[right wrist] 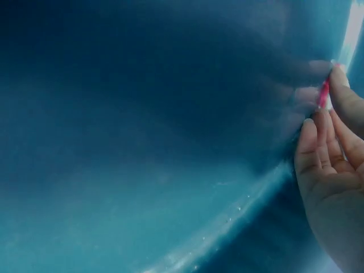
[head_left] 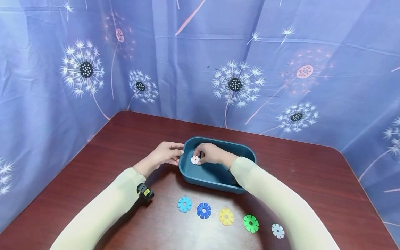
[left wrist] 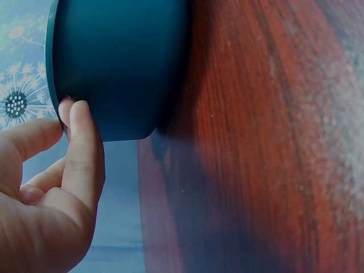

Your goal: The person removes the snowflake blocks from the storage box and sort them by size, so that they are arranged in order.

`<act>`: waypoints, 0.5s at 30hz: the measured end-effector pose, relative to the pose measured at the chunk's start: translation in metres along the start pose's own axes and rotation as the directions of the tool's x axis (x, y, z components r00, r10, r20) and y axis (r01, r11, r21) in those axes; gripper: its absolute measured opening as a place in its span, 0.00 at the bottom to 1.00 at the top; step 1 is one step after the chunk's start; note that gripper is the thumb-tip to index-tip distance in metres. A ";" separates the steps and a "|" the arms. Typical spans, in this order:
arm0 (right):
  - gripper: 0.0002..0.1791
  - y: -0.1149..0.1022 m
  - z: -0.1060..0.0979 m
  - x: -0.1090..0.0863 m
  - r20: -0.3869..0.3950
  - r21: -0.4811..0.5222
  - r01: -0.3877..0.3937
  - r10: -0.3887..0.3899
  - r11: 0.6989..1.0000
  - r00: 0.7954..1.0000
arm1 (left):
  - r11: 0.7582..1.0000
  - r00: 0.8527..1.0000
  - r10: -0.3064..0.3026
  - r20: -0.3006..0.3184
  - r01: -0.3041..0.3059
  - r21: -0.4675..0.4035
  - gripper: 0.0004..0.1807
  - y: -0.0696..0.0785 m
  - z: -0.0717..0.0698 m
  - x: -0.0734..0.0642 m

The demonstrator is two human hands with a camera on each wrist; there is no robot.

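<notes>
Inside the dark teal plastic bin (head_left: pixel 215 185), near its left end, my right hand (head_left: pixel 211 153) pinches a notched disc (head_left: pixel 195 159) between thumb and fingers. That disc looks pale in the head view, while the right wrist view shows a pink edge (right wrist: pixel 324 94) on it. At the bin's left end, my left hand (head_left: pixel 164 153) holds the rim, thumb and fingers touching the wall (left wrist: pixel 122 74). In front of the bin, a row of notched discs lies flat on the table: light blue (head_left: pixel 181 204), dark blue (head_left: pixel 200 211), yellow (head_left: pixel 223 217), green (head_left: pixel 247 224) and whitish (head_left: pixel 274 231).
A dark reddish wooden table (head_left: pixel 134 130) carries everything. Blue curtains (head_left: pixel 187 69) with dandelion prints hang along its back and sides. A black device (head_left: pixel 145 191) is strapped over the left sleeve. Something dark, partly hidden by the right sleeve, shows in the bin's right part.
</notes>
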State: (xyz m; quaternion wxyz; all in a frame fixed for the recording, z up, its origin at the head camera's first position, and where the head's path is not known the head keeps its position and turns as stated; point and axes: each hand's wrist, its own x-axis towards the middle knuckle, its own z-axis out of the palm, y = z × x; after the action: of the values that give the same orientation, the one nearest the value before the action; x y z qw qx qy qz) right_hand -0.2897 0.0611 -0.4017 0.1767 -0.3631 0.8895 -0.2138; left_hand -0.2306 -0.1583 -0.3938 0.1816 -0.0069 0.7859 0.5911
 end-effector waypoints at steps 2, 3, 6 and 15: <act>0.13 -0.001 0.003 0.003 -0.021 0.019 -0.009 0.009 1.000 1.000 | 1.000 1.000 0.001 0.001 -0.001 0.009 0.27 -0.001 -0.001 -0.001; 0.13 -0.001 0.004 0.004 -0.033 0.033 -0.014 0.015 0.999 0.999 | 1.000 1.000 0.004 0.001 -0.004 0.014 0.27 -0.001 -0.001 -0.001; 0.13 -0.003 0.005 0.006 -0.061 0.060 -0.025 0.029 0.998 0.998 | 1.000 1.000 0.013 0.003 -0.013 0.024 0.27 -0.002 -0.002 -0.002; 0.13 -0.004 -0.008 0.006 -0.072 0.225 -0.078 0.097 0.971 0.993 | 1.000 1.000 0.017 0.009 -0.018 0.022 0.27 0.001 -0.001 -0.001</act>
State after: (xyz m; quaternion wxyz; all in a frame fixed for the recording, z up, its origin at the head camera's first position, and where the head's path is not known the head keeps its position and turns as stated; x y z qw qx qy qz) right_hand -0.2954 0.0559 -0.3933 0.1885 -0.2923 0.8818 -0.3184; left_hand -0.2301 -0.1596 -0.3926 0.1801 0.0047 0.7917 0.5837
